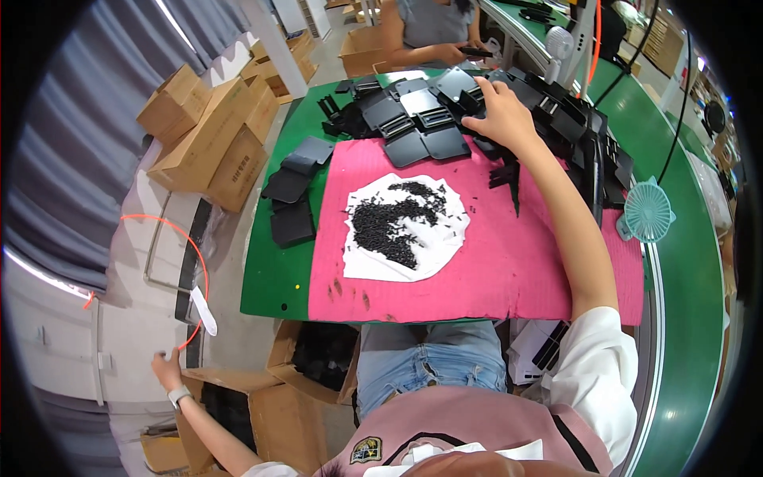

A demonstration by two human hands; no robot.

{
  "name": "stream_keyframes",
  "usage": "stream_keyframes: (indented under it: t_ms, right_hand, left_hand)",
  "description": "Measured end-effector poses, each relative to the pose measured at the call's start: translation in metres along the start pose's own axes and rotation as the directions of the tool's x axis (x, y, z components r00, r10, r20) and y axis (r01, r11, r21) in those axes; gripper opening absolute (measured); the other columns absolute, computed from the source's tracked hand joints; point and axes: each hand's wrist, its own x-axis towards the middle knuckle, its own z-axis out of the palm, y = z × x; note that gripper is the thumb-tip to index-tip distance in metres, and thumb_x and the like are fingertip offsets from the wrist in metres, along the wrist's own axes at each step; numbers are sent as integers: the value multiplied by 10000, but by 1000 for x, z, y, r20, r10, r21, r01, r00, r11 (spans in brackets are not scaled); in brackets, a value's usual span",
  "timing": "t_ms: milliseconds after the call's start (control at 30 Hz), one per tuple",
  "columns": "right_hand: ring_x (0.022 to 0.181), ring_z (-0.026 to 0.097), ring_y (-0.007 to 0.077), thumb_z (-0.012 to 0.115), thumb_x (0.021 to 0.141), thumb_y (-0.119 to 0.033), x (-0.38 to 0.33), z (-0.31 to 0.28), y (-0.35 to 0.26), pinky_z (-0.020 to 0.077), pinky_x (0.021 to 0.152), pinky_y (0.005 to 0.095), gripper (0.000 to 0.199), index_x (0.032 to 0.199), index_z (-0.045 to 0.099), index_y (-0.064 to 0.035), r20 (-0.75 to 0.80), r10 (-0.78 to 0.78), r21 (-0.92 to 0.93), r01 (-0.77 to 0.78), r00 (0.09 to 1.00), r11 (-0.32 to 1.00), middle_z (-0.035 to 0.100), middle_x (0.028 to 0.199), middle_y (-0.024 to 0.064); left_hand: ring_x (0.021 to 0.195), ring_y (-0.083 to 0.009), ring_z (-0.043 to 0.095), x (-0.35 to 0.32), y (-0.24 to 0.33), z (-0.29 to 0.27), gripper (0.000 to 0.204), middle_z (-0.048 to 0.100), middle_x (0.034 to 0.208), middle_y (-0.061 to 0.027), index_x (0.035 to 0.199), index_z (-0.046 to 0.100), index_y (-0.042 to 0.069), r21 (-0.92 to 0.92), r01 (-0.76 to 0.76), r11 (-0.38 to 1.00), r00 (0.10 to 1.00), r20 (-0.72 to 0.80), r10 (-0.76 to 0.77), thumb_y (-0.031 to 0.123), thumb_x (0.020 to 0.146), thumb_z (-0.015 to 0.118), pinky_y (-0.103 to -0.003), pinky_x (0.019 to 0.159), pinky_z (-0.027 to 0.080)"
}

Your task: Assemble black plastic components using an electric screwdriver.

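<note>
My right hand (505,115) is stretched over the pile at the far side of the table, thumb and fingers spread apart. Its fingertips touch or hover just above a black plastic panel (456,83); I cannot tell which. Other black panels (445,144) lie stacked around it, some with slotted edges. Low on the left, my left hand (167,371) is held out beside an orange cord (205,266), its fingers apart and partly hidden. On a white cloth (381,267) nearer to me lies a heap of small black pieces (385,226), probably screws.
A pink mat (509,278) covers part of the green table (270,278). A turquoise fan (648,211) stands at the right. Open cardboard boxes (286,421) sit below the left edge, with more cartons (214,139) behind. Across the table is another person (433,36).
</note>
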Motion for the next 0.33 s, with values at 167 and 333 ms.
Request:
stream_keyframes:
  t_ms: [167, 333]
  right_hand:
    - [1055, 579, 297, 756, 657, -337, 3, 13, 7, 499, 847, 388, 688, 1262, 494, -140, 153, 158, -33, -155, 976, 987, 572, 1130, 129]
    - [1054, 581, 287, 750, 654, -314, -11, -17, -10, 481, 876, 378, 639, 1210, 516, -105, -171, 146, 215, -108, 974, 971, 590, 1102, 131]
  left_hand:
    - [858, -179, 615, 2, 176, -34, 303, 644, 949, -135, 1005, 623, -28, -647, -103, 755, 982, 54, 180, 194, 815, 702, -291, 789, 482]
    - [927, -158, 619, -25, 326, -63, 230, 650, 990, -74, 1040, 628, 30, -920, -218, 325, 906, -68, 417, 145, 846, 667, -290, 824, 482]
